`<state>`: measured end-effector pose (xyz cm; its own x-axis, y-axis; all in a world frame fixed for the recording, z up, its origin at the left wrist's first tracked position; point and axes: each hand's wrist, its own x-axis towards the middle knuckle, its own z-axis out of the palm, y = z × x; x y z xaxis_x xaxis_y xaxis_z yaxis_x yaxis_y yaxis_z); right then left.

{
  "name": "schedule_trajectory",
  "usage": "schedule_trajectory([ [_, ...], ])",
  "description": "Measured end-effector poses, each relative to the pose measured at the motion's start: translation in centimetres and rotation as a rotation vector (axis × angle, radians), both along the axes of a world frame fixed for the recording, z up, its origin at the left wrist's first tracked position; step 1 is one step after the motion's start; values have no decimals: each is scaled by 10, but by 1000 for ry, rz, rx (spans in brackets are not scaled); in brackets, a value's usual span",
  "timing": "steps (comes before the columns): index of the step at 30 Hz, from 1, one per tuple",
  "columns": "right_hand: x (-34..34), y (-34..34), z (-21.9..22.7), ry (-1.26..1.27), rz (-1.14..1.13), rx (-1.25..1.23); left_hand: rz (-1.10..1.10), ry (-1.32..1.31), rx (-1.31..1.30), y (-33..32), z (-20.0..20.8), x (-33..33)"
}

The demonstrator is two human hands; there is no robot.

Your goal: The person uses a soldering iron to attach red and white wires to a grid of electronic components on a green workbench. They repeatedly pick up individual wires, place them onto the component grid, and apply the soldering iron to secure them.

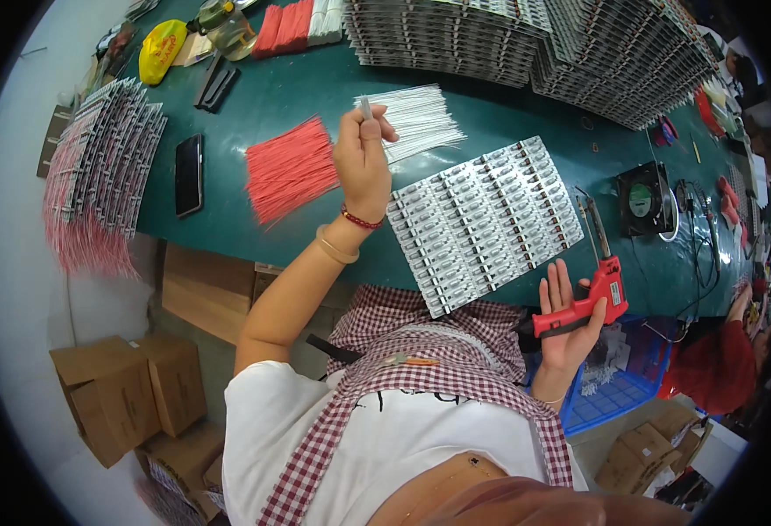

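My left hand is raised over the table between the red wires and the white wires. Its fingers are curled in, and a short pale grey piece stands up at the thumb tip; what it is I cannot make out. My right hand holds a red soldering gun across the palm, thumb over the grip and the other fingers stretched. The gun's long metal tip points away from me, beside the right edge of a panel of small circuit boards, which lies tilted at the table's near edge.
Stacked board panels stand at the back. At the left are a stack with red wires hanging, a phone and a black stapler-like tool. A small fan sits right. A blue crate and another person's red sleeve are lower right.
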<state>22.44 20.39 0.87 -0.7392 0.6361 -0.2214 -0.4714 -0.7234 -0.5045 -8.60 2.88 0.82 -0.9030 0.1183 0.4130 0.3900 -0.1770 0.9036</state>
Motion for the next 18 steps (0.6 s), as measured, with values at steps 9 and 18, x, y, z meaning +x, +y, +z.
schedule_trajectory([
  [9,-10,-6,-1,-70,-15,-32,-103,-144,158,-23,-16,6],
  [18,-14,1,-7,-35,-50,-23,-238,-375,-40,-78,25,25],
])
